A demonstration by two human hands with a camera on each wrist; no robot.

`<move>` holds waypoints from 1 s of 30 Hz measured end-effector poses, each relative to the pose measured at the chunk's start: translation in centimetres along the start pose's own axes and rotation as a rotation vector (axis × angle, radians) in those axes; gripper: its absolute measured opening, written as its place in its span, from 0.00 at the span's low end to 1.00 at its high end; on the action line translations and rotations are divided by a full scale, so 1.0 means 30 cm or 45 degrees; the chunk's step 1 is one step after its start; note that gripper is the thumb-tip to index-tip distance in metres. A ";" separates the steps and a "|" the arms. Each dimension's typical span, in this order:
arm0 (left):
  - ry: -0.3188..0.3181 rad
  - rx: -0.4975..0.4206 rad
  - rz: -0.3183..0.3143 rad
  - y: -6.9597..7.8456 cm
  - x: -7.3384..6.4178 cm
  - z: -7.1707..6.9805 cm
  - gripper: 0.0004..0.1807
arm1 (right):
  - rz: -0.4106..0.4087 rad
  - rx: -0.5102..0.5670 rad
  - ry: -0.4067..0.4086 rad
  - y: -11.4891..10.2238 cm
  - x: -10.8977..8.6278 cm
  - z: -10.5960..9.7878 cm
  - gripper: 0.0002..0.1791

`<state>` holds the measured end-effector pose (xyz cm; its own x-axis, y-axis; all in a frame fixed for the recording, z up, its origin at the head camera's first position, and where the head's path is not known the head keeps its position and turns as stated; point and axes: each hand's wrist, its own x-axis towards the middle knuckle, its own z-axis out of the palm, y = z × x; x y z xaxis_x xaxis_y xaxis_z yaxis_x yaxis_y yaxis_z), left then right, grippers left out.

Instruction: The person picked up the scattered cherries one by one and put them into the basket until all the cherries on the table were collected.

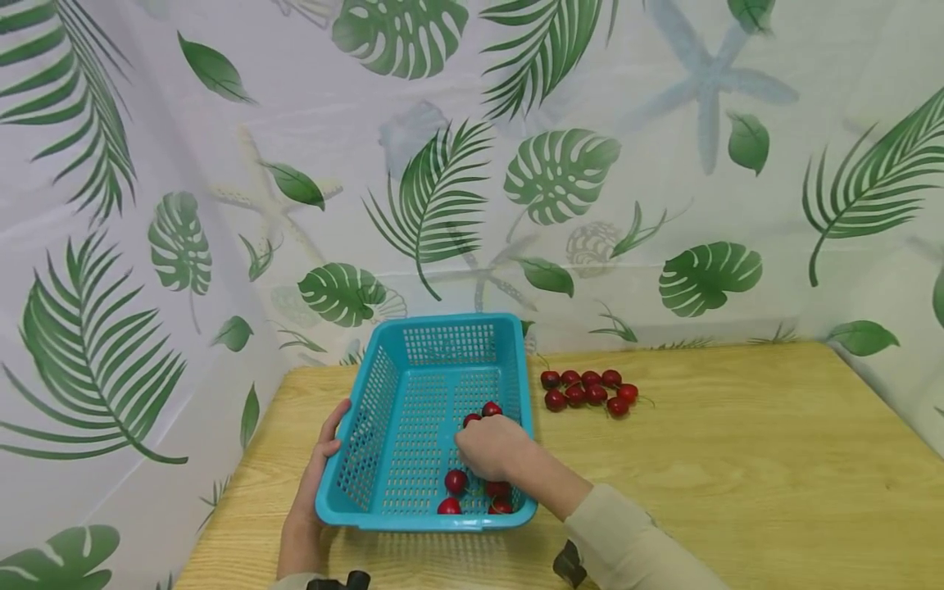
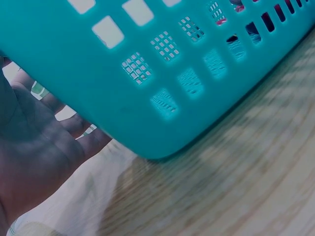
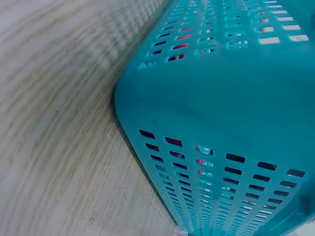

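Observation:
A blue plastic basket (image 1: 428, 401) with slotted walls stands on the table. My left hand (image 1: 313, 471) rests against its left side, fingertips at the rim; in the left wrist view, the palm of the left hand (image 2: 39, 135) faces the outer wall with the fingers fairly straight. My right hand (image 1: 496, 447) reaches over the right rim into the basket, its knuckles up and fingertips hidden. Red cherries lie around it: one cherry (image 1: 492, 408) just beyond, another cherry (image 1: 456, 481) nearer the front, and several more by the front wall. I cannot tell whether the right fingers hold a cherry.
A cluster of cherries (image 1: 590, 389) lies on the wooden table (image 1: 737, 459) just right of the basket, some with stems. Behind the table hangs a leaf-patterned cloth (image 1: 457, 164), which also covers the left side.

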<state>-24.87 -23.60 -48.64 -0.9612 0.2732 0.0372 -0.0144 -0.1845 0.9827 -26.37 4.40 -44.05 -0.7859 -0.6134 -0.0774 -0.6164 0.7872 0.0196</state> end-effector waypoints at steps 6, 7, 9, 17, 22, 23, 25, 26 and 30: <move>-0.037 0.001 0.034 -0.001 0.007 -0.001 0.34 | -0.035 0.046 0.020 0.002 -0.006 -0.001 0.17; -0.028 -0.003 0.022 0.002 0.005 -0.001 0.34 | -0.053 0.053 0.043 0.003 -0.007 -0.003 0.17; 0.000 -0.013 -0.006 0.006 -0.002 -0.001 0.34 | -0.086 0.075 0.091 0.006 -0.008 -0.005 0.18; 0.026 -0.006 -0.014 0.002 -0.002 0.002 0.34 | -0.123 0.121 0.182 0.010 -0.006 -0.004 0.18; 0.063 -0.030 -0.037 0.007 0.007 0.010 0.34 | -0.112 0.144 0.247 0.013 -0.004 -0.011 0.17; 0.066 -0.033 -0.040 0.007 0.008 0.011 0.34 | -0.109 0.155 0.270 0.014 -0.004 -0.013 0.16; 0.057 -0.031 -0.039 0.009 0.007 0.011 0.35 | -0.104 0.200 0.329 0.016 -0.004 -0.016 0.14; 0.049 -0.028 -0.038 0.010 0.005 0.010 0.35 | -0.102 0.231 0.358 0.018 -0.003 -0.017 0.12; 0.033 -0.011 -0.028 0.011 -0.002 0.003 0.34 | -0.097 0.425 0.485 0.024 -0.006 -0.026 0.07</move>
<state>-24.78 -23.61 -48.30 -0.9675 0.2527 0.0108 -0.0379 -0.1873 0.9816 -26.71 5.04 -43.25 -0.7395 -0.6005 0.3041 -0.6725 0.6783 -0.2960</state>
